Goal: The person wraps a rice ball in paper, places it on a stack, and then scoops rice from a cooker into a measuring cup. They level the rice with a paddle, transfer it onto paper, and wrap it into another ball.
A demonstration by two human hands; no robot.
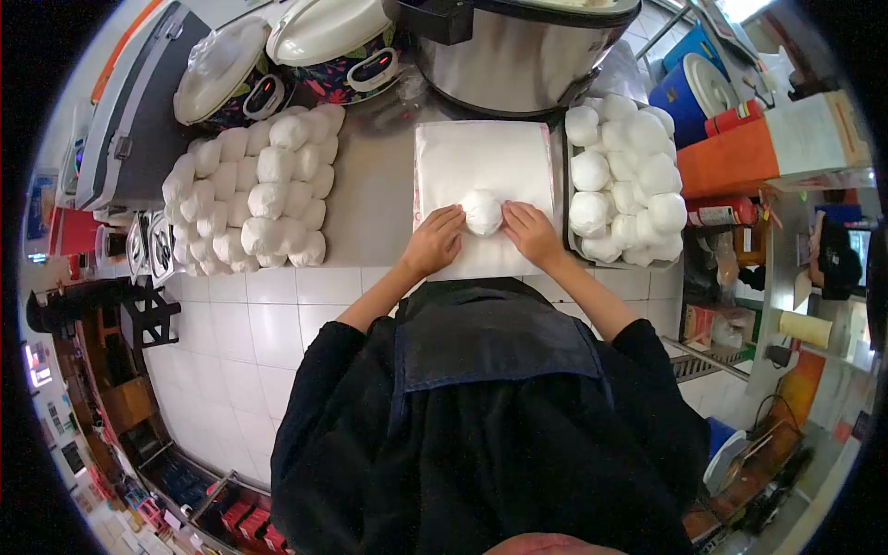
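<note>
A round white bundle (pixel 482 213), which looks wrapped in thin cloth or paper, rests on a stack of white sheets (pixel 484 157) at the table's front edge. My left hand (pixel 434 240) is closed at the bundle's left side, fingertips against it. On the opposite side, my right hand (pixel 534 233) has its fingers pressed together at the bundle's edge. What the fingertips pinch is too small to make out clearly. To the right, a tray holds piled white bundles (pixel 626 180) of the same kind. A larger heap of white bundles (pixel 248 199) lies to the left.
A big steel cooker (pixel 523 69) stands behind the sheets. Two patterned lidded pots (pixel 338 69) are at the back left, beside a grey hard case (pixel 139 120). A blue bucket (pixel 689 97) and shelving (pixel 740 148) are at the right. White floor tiles (pixel 250 333) lie below the table.
</note>
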